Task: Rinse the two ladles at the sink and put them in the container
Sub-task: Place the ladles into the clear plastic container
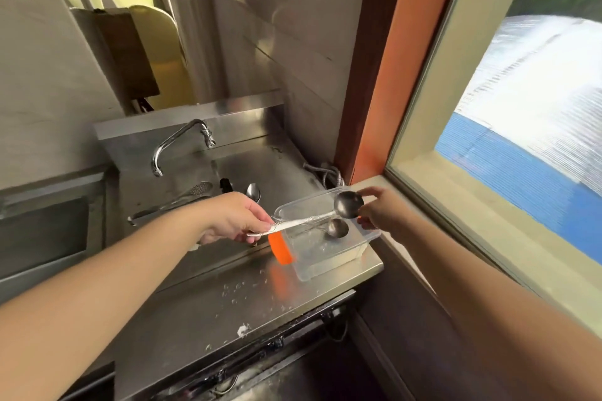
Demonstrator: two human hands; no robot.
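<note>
1. Ladles are both at the clear plastic container (pixel 368 236), which sits at the right front corner of the steel bench (pixel 202 312), just right of the sink (pixel 260 169).
2. One ladle (pixel 337 228) already lies inside the container, bowl toward its right side.
3. The second ladle (pixel 348 204) hangs above the open top, its long handle running left to right, bowl over the far right rim.
4. The left hand (pixel 234 218) pinches the handle end; the right hand (pixel 379 210) has its fingers spread around the bowl, touching or nearly so.
5. Judging from this, lowering comes next: the handle end overhangs the container's left edge by the orange clip (pixel 280 249), so the ladle probably needs angling to fit.
</note>
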